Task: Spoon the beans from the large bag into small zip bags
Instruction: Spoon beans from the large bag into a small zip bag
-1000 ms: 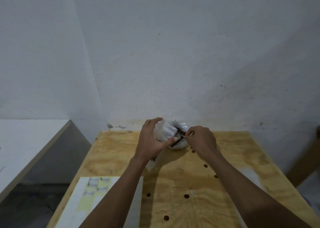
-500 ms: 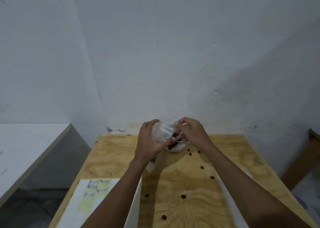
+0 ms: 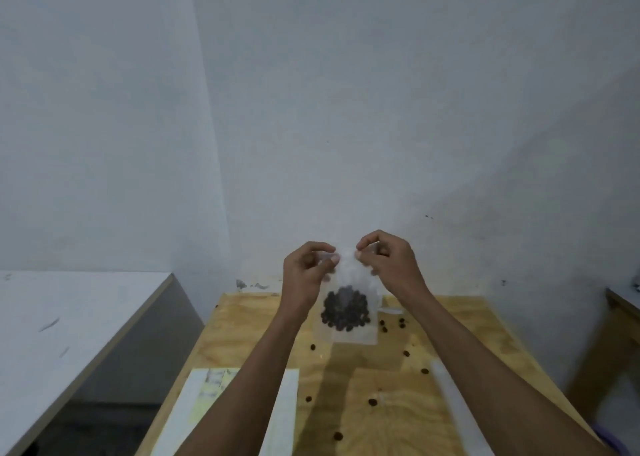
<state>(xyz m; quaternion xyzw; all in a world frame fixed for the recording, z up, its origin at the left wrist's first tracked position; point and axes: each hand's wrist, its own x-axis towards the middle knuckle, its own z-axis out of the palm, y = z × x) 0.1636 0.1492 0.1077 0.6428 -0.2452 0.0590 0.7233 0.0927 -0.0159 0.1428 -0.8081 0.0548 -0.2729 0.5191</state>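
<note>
Since half second ago: small zip bag (image 3: 348, 303) lifted clear of large bag, now held up before wall above worktop (image 3: 485, 334); spoon gone from right hand (image 3: 388, 261). Means filling likely done, sealing next.

Left hand (image 3: 306, 268) and right hand each pinching bag's top edge, fingers clenched on it. Beans (image 3: 344, 308) hanging in dark clump low in bag, below both grips, between wrists. Loose beans (image 3: 391, 325) scattered on worktop.

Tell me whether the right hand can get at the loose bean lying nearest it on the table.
Probably not right now: the right hand and left hand both pinch the top of the small zip bag of beans. The loose bean lies uncovered on the plywood table, reachable once the bag is released.
</note>
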